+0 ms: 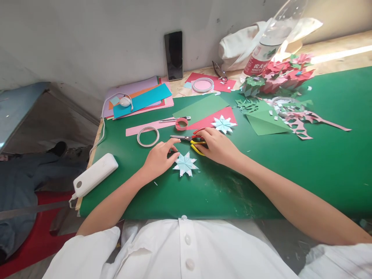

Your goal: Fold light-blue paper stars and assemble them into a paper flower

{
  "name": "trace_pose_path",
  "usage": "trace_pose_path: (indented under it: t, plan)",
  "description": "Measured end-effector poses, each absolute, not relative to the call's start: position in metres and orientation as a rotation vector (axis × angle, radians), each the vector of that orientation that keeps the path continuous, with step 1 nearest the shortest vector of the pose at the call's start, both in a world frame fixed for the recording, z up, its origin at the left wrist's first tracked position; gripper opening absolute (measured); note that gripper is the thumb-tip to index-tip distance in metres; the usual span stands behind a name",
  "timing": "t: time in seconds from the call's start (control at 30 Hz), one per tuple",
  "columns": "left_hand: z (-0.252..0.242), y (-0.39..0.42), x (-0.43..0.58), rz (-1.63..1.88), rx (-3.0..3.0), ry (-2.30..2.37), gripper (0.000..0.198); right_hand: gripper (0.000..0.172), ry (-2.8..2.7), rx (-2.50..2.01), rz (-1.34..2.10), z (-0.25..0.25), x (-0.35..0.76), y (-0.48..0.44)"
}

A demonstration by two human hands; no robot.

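One pale-blue-and-white paper star [185,165] lies on the green tabletop [162,193] at the fingertips of my left hand [161,158]; cannot tell whether they pinch it. My right hand [217,145] holds scissors [188,138] by red and yellow handles. Second star [223,124]: partly over red paper [208,120].

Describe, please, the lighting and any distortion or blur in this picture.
In the head view, a bright streak whitens the wooden tabletop at upper right, the space under the blue table is dim, the bottle looks slanted, probably from wide-angle stretch, and the left hand and right hand look fairly sharp.
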State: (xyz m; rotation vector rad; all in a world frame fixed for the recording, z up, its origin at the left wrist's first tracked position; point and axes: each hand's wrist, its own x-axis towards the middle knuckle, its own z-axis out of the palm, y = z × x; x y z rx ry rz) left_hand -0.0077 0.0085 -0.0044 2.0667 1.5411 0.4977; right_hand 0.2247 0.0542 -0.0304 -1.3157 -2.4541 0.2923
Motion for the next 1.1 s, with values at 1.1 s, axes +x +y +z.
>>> trace_pose_path:
  t: [1.1]
  plan:
    - [-0.004,0.001,0.009,0.968,1.014,1.223,0.037,0.034,-1.693,-1.068,1.509,-0.013,0.197,0.012]
